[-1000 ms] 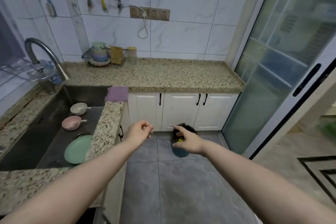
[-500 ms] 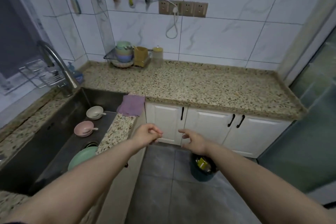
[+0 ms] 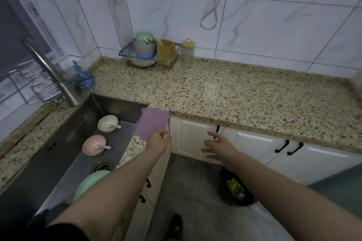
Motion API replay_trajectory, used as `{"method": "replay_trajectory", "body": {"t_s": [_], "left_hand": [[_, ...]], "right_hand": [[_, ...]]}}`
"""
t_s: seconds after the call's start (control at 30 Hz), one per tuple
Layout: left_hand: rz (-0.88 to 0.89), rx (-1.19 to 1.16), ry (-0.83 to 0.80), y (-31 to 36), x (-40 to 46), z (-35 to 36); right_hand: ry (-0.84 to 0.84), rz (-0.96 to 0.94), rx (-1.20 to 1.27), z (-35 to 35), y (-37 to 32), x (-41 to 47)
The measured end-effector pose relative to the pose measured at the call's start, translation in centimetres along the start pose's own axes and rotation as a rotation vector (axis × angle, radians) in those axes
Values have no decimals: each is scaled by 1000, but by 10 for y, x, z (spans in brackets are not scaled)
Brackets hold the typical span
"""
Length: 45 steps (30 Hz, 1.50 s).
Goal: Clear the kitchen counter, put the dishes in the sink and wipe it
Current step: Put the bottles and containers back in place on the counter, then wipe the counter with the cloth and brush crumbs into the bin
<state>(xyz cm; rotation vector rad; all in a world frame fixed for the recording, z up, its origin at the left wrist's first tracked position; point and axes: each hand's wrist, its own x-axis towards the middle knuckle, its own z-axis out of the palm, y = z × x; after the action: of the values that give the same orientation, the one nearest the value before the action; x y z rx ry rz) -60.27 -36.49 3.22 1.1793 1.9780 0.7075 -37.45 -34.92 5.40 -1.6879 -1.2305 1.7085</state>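
Three dishes already lie in the sink (image 3: pixel 64 135), so wiping is what's left: the left hand (image 3: pixel 159 141) pinches the purple cloth (image 3: pixel 153 123) at the counter (image 3: pixel 225 92) corner, the right hand (image 3: pixel 220 147) spread and holding nothing

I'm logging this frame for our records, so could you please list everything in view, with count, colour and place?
cloth: one, purple, at the counter corner by the sink, under the left hand's fingers
bowls in the sink: two, white and pink, each with a spoon
plate: one, green, near end of the sink, partly behind the left arm
sink: one, steel, left
faucet: one, steel, behind the sink
soap bottle: one, blue, beside the faucet
dish rack: one, wire, back of the counter, holding stacked pastel bowls and a yellow cup
jar: one, clear with a yellow lid, right of the rack
counter: one, speckled stone
bin: one, dark, on the floor
left hand: at the cloth's near edge
right hand: open, before the cabinets
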Motion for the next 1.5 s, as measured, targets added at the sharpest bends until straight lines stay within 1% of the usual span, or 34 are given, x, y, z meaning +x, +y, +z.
{"method": "replay_trajectory", "body": {"t_s": [0.07,0.13,0.17,0.23,0.37,0.43,0.5,0.53,0.6,0.67,0.7,0.73,0.83,0.9,0.97,1.03,1.07,1.1,1.17,1.23,1.3,1.33,1.37,1.43,1.5], "left_hand": [[-23,39,-1,5,34,-3],[-86,56,-6,1,67,-4],[-84,96,6,-7,93,0],[-51,195,17,-16,114,4],[-73,396,32,-28,158,12],[-84,496,-33,-28,172,10],[-44,630,-144,-33,187,14],[-7,720,-136,-32,186,13],[79,834,-35,-35,189,15],[140,839,-14,-31,186,15],[144,811,-25,-34,190,17],[113,757,-26,-32,188,16],[20,589,-106,-24,198,5],[9,438,-109,-3,202,-10],[-40,192,-108,29,204,-23],[-152,-104,-140,72,195,-34],[-239,-281,-180,87,189,-36],[-288,-445,-248,109,184,-34],[-332,-674,-372,137,174,-30],[-324,-787,-491,179,152,-19],[-265,-865,-618,218,126,-2],[-241,-881,-720,236,112,12],[-218,-869,-819,256,97,27],[-180,-849,-943,285,70,51],[-138,-807,-1030,313,42,84]], "right_hand": [[57,55,82,5,-17,25],[90,77,66,12,-36,49],[100,93,64,16,-47,68],[80,109,108,21,-58,81],[36,141,116,33,-64,115],[24,177,113,34,-61,126],[19,226,113,35,-55,139],[16,238,108,36,-53,143],[17,264,105,38,-50,154],[8,291,97,41,-50,161],[3,302,93,42,-49,163],[-8,307,88,43,-49,164],[-46,298,68,42,-55,165],[-60,280,69,36,-62,165],[-50,244,130,27,-70,166],[-35,184,211,14,-80,159],[-25,162,240,11,-84,157],[5,132,278,-1,-87,152],[66,93,339,-19,-94,140],[159,79,425,-46,-101,125],[213,107,591,-77,-110,104],[232,109,677,-97,-113,90],[236,90,770,-119,-112,75],[266,45,872,-151,-104,52],[385,-47,874,-187,-81,30]]}}
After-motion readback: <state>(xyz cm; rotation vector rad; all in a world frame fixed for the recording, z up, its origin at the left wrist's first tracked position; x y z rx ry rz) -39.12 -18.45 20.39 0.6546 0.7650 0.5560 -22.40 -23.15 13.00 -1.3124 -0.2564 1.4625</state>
